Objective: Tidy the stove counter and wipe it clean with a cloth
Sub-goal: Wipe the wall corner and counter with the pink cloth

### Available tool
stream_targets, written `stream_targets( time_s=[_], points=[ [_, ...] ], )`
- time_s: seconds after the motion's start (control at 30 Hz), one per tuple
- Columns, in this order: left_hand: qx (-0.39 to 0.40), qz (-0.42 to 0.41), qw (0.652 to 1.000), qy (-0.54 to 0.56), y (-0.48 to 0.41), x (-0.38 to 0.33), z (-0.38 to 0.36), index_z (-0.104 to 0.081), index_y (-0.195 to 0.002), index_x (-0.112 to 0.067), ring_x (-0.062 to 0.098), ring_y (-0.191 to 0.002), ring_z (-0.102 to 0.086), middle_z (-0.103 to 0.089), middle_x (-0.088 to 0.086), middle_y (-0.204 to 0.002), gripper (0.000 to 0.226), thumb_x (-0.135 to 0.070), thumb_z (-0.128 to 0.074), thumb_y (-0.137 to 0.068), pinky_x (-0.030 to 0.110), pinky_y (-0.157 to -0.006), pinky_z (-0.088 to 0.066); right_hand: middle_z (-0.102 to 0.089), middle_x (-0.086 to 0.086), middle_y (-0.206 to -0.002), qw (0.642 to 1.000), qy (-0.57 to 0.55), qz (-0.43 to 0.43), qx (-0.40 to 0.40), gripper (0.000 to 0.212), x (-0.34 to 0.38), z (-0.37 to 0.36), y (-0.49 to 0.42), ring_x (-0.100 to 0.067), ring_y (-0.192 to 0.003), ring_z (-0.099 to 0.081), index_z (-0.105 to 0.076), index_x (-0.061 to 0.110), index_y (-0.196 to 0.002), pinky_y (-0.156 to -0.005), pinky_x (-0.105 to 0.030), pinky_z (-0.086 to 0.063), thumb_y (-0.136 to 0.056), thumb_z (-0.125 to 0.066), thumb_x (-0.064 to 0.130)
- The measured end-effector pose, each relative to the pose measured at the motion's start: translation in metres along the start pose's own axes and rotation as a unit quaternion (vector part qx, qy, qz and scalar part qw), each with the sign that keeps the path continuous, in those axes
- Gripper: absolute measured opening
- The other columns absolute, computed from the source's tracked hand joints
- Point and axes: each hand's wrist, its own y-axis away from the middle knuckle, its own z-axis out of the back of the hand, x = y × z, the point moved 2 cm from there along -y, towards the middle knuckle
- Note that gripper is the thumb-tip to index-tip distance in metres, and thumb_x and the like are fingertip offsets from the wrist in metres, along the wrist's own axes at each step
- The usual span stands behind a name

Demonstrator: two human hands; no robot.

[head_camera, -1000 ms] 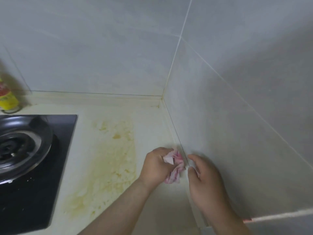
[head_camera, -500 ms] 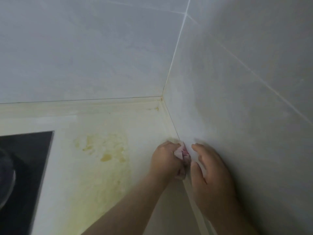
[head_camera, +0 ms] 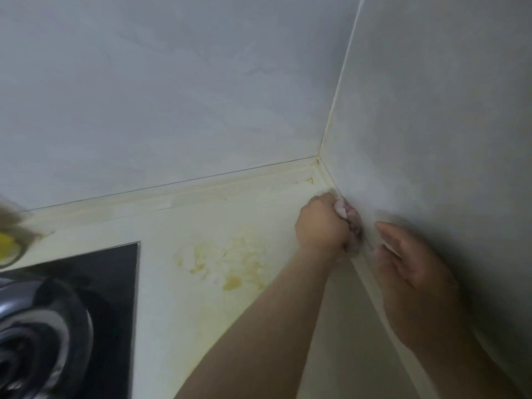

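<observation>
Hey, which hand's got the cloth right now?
The left hand, fisted round the pink cloth where the counter meets the side wall. The right hand holds nothing, fingers relaxed.

Two hands, left hand (head_camera: 322, 223) and right hand (head_camera: 414, 272); one cloth (head_camera: 349, 216) at the counter (head_camera: 178, 326) right edge; one stove (head_camera: 115, 272) with one burner (head_camera: 37, 326), left edge; one yellow container (head_camera: 7, 246), far left corner; one stain (head_camera: 230, 260).

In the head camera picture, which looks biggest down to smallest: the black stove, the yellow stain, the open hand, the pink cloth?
1. Black stove, though the frame cuts it off.
2. Yellow stain and right hand look alike; the hand is nearer, so no ranking.
3. Pink cloth, mostly hidden in the left hand.
</observation>
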Motion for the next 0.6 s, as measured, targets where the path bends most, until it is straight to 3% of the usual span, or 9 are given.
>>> stream_targets(
  time_s=[0.13, 0.23, 0.3, 0.43, 0.5, 0.6],
  points=[
    [0.011, 0.025, 1.000, -0.014, -0.039, 0.000, 0.012, -0.049, -0.074, -0.019, 0.030, -0.085, -0.062, -0.062, 0.006, -0.083, 0.009, -0.020, -0.056, -0.080, 0.031, -0.064, -0.044, -0.058, 0.010, -0.125, 0.999, -0.033, -0.020, 0.018, 0.031, -0.008, -0.007, -0.003, 0.007, -0.103, -0.056, -0.051, 0.041, -0.115, -0.077, -0.003, -0.038, -0.096, -0.057, 0.017],
    [-0.001, 0.046, 0.999, -0.010, -0.065, 0.001, 0.018, -0.051, -0.073, -0.020, 0.028, -0.086, -0.062, -0.065, 0.005, -0.083, 0.010, -0.023, -0.054, -0.082, 0.028, -0.065, -0.042, -0.059, 0.015, -0.123, 0.998, -0.053, -0.029, 0.016, 0.027, -0.013, -0.011, -0.006, 0.024, -0.101, -0.052, -0.054, 0.051, -0.105, -0.080, 0.000, -0.042, -0.084, -0.053, 0.035],
    [-0.012, 0.050, 0.999, 0.016, -0.082, 0.003, 0.018, -0.059, -0.079, -0.022, 0.025, -0.085, -0.064, -0.070, 0.002, -0.087, 0.016, -0.031, -0.047, -0.083, 0.030, -0.071, -0.051, -0.058, 0.015, -0.122, 0.998, -0.054, -0.040, 0.016, 0.027, -0.014, -0.012, -0.009, 0.026, -0.100, -0.051, -0.054, 0.053, -0.102, -0.082, -0.009, -0.043, -0.080, -0.049, 0.037],
    [-0.025, 0.058, 0.997, 0.035, -0.104, 0.011, 0.016, -0.065, -0.078, -0.029, 0.023, -0.076, -0.067, -0.069, -0.006, -0.075, 0.025, -0.035, -0.041, -0.077, 0.035, -0.072, -0.057, -0.055, 0.011, -0.124, 0.998, -0.044, -0.037, 0.023, 0.034, -0.010, -0.018, -0.014, 0.010, -0.103, -0.053, -0.050, 0.048, -0.111, -0.091, -0.029, -0.042, -0.096, -0.058, 0.019],
    [-0.036, 0.045, 0.998, 0.017, -0.109, 0.009, 0.018, -0.067, -0.080, -0.026, 0.025, -0.082, -0.065, -0.070, -0.002, -0.079, 0.024, -0.034, -0.044, -0.081, 0.034, -0.074, -0.055, -0.054, 0.012, -0.125, 0.998, -0.028, -0.042, 0.026, 0.033, -0.010, -0.022, -0.020, -0.003, -0.107, -0.055, -0.049, 0.044, -0.124, -0.090, -0.032, -0.042, -0.095, -0.056, 0.029],
    [-0.055, 0.004, 0.997, -0.047, -0.110, 0.010, 0.020, -0.069, -0.086, -0.023, 0.031, -0.092, -0.059, -0.070, 0.006, -0.086, 0.021, -0.030, -0.049, -0.086, 0.031, -0.072, -0.050, -0.050, 0.015, -0.122, 0.998, 0.015, -0.040, 0.038, 0.056, -0.005, -0.029, -0.032, -0.010, -0.111, -0.054, -0.050, 0.032, -0.136, -0.090, -0.033, -0.042, -0.081, -0.044, 0.042]
  ],
)
